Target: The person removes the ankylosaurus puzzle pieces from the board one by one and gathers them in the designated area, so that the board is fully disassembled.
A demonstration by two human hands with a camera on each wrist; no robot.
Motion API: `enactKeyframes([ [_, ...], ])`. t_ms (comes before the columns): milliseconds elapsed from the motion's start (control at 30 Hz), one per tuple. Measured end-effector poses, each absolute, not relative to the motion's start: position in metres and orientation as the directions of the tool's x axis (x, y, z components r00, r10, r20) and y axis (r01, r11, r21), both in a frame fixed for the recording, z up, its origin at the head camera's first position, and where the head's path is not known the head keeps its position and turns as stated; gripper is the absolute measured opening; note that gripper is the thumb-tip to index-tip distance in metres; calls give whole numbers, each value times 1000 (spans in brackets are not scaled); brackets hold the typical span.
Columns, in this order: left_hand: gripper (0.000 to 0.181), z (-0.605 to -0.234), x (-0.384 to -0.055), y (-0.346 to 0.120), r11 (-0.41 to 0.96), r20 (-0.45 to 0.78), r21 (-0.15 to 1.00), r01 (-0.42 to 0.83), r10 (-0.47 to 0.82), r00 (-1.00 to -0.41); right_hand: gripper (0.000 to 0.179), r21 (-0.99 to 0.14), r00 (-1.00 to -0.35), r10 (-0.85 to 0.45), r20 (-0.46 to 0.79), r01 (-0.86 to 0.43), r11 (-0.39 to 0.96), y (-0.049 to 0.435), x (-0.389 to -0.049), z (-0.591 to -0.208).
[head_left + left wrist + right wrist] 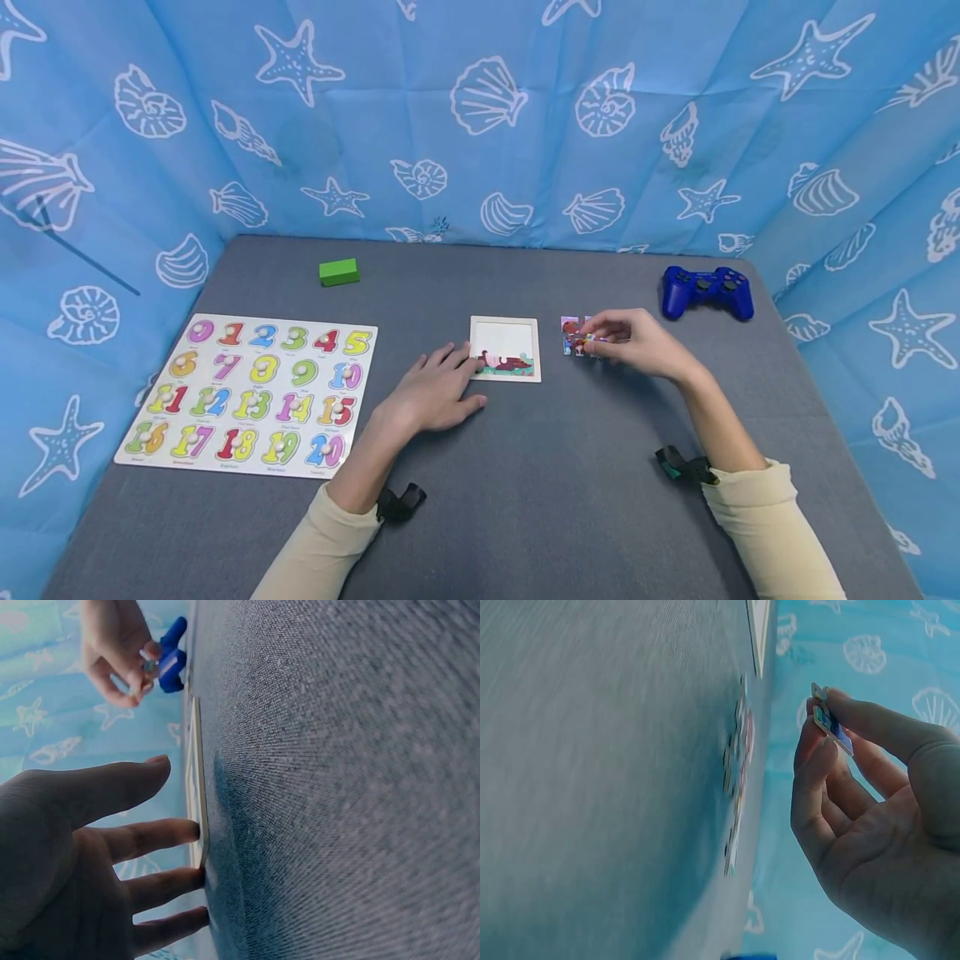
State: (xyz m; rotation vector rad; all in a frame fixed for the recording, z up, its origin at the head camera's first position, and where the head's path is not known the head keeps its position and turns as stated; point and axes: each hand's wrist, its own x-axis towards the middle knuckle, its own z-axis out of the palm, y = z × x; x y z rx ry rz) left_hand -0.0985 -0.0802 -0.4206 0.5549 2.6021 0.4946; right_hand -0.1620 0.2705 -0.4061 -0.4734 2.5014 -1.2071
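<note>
A small square puzzle tray [537,350] with a light wooden rim lies mid-table. Along its bottom sits a picture strip [516,364] with a brown animal; white backing shows above. My left hand [433,395] rests at the tray's left edge, fingers spread and fairly straight, touching the tray [198,780] in the left wrist view. To the right, my right hand [643,343] pinches a small jigsaw piece [835,733] between thumb and fingers, raised above the table. Below it lie several loose jigsaw pieces [568,335], partly hidden by the hand; the piece's picture is unclear.
A white number puzzle board [247,385] with knobbed numerals lies at the left. Behind it is a green block [339,272]. A blue game controller [707,292] rests at the back right. A blue shell-patterned curtain [420,100] borders the grey table [555,500].
</note>
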Motion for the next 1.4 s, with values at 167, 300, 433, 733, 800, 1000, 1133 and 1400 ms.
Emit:
enactKeyframes([
  [167,66,-419,-98,-80,853,-334,428,299,457,-825,24,-788,-904,-399,-152,-133,601,290,-158,-404],
  [300,67,-419,-97,-80,854,-334,427,298,455,-826,26,-785,-913,-371,-167,-104,611,302,-157,-405],
  [433,66,-419,-97,-80,854,-333,427,297,454,-827,24,-784,-915,-366,-173,-98,614,312,-158,-410],
  [733,66,-419,-97,-80,854,-335,427,297,455,-825,23,-754,-915,-350,-198,-86,651,324,-164,-418],
  [800,66,-419,-97,-80,854,-336,426,297,455,-825,22,-747,-915,-350,-201,-88,659,325,-165,-419],
  [1000,66,-419,-98,-80,855,-338,425,297,454,-825,20,-724,-912,-363,-191,-118,679,325,-169,-426],
  [1133,66,-419,-97,-80,855,-336,427,294,452,-827,18,-679,-917,-366,-157,-169,715,322,-169,-428],
  [1400,66,-419,-97,-80,855,-336,424,298,455,-825,16,-601,-930,-347,-123,-208,771,318,-167,-429],
])
